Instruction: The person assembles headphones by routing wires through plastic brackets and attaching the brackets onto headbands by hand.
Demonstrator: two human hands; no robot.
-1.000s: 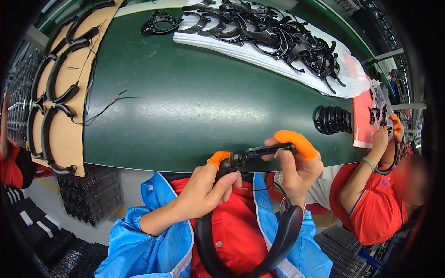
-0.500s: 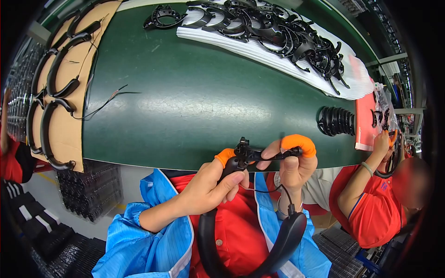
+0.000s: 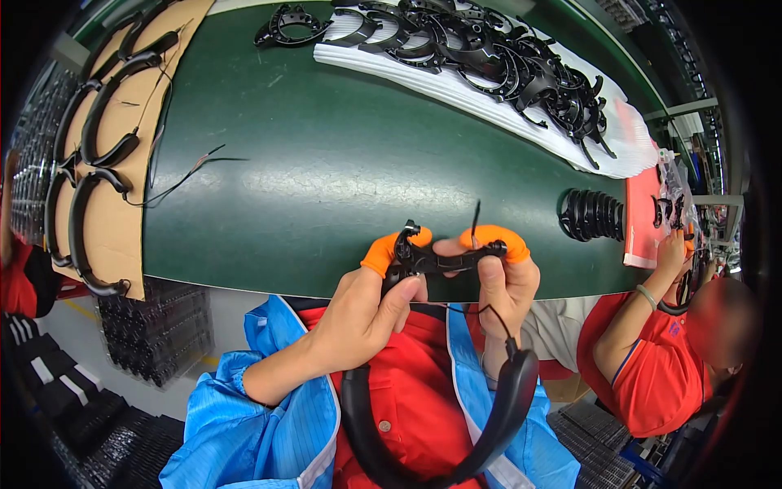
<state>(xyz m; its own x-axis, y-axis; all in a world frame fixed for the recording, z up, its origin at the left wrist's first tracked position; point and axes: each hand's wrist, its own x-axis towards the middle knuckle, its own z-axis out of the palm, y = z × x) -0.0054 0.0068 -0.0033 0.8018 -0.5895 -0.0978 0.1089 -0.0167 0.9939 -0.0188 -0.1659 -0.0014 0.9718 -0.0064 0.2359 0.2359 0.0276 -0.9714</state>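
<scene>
My left hand (image 3: 358,314), an orange finger cot on its index finger, is closed on the left end of a curved black plastic bracket (image 3: 444,262) and on one end of a black neckband (image 3: 379,456). My right hand (image 3: 509,289), also with an orange cot, pinches the bracket's right end. The bracket is held up near the table's front edge. Below, the neckband hangs in a loop before the red shirt. A thin black cable (image 3: 498,322) runs from its right end up towards the hands. A short dark wire (image 3: 476,216) sticks up beside the right hand.
Black ring-shaped parts (image 3: 489,61) are heaped on white foam (image 3: 383,69) on the green table (image 3: 326,163). Neckbands with wires lie on cardboard (image 3: 138,244) at left. A row of curved black parts (image 3: 593,214) stands at right. A co-worker (image 3: 643,359) sits beyond it.
Both hands have moved slightly up and left with the bracket, which is turned so its curve shows more. A short wire now stands upright by the right hand. The neckband has shifted slightly.
</scene>
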